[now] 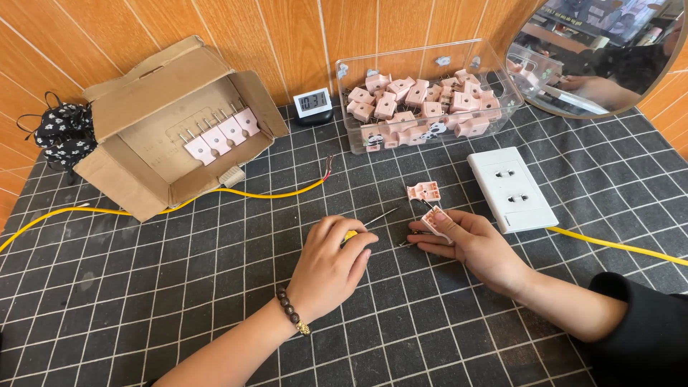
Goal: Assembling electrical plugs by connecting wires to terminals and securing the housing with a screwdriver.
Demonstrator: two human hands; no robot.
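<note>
A dark gridded mat (179, 287) covers the table; the left hand (331, 269) lies curled over a screwdriver (369, 222) with a yellow handle, its metal tip poking out toward the middle; the right hand (469, 242) pinches a small pink plug part (436, 221) between thumb and fingers; a second pink plug piece (423, 191) lies just beyond it; a white socket plate (512, 188) sits to the right; behind, a clear box (430, 86) holds many pink plugs; an open cardboard box (172, 122) holds 4 more; a yellow cable (236, 193) runs across the mat.
</note>
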